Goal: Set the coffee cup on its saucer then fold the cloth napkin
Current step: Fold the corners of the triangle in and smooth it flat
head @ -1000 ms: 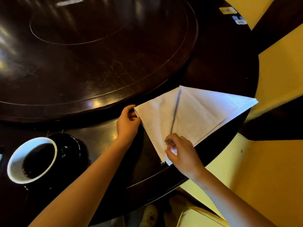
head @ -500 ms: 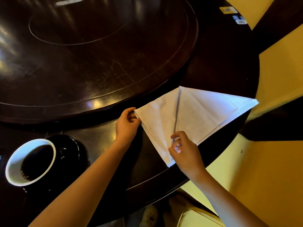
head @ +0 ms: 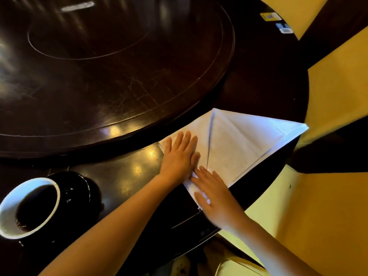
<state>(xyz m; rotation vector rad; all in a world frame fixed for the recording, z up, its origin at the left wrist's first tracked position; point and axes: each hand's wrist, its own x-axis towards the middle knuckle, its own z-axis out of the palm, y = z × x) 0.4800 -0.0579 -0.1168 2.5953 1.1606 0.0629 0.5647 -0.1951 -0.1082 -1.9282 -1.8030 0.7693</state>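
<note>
The folded napkin (head: 239,144) lies at the table (head: 129,176) edge. The left hand (head: 180,154) and right hand (head: 213,193) press flat on it, fingers straight. Slide along the fold so it gets sharp. The cup (head: 27,208) seems to sit on its dark saucer (head: 79,188).

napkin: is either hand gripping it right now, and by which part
No grip. Both hands press flat on the napkin, fingers straight: left hand on its left flap, right hand on its near corner.
</note>
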